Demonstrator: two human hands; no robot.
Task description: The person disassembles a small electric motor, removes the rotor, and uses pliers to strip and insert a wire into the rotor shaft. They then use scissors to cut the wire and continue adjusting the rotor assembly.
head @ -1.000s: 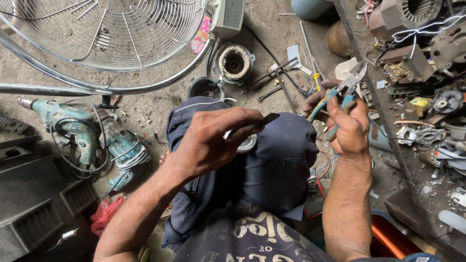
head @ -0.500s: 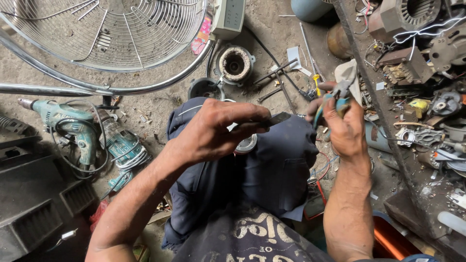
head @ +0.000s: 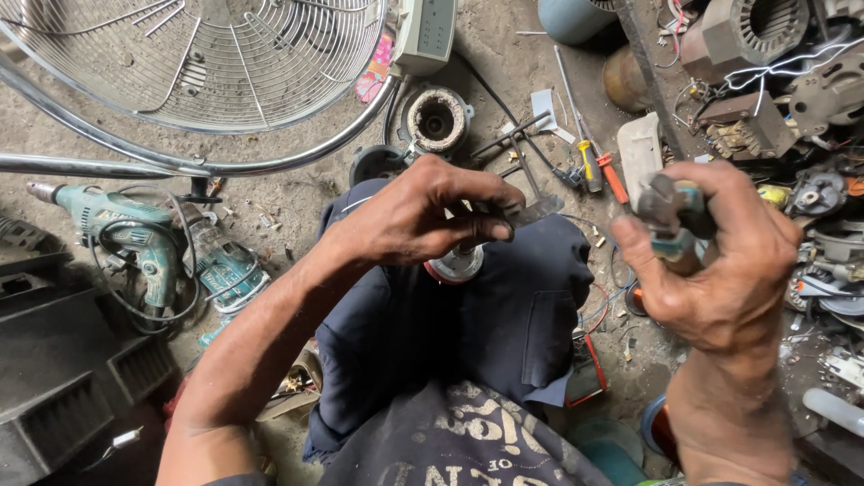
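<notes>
Head view, left hand pinching blade, right hand gripping pliers

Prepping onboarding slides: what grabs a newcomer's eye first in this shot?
The two hands in the middle: the left hand pinches a thin dark tool over a round part on the lap, and the right hand grips teal-handled pliers. Next, the big wire fan guard at top left, with a teal drill on the dirt floor below it. At right, a shelf crowded with motor parts.
</notes>
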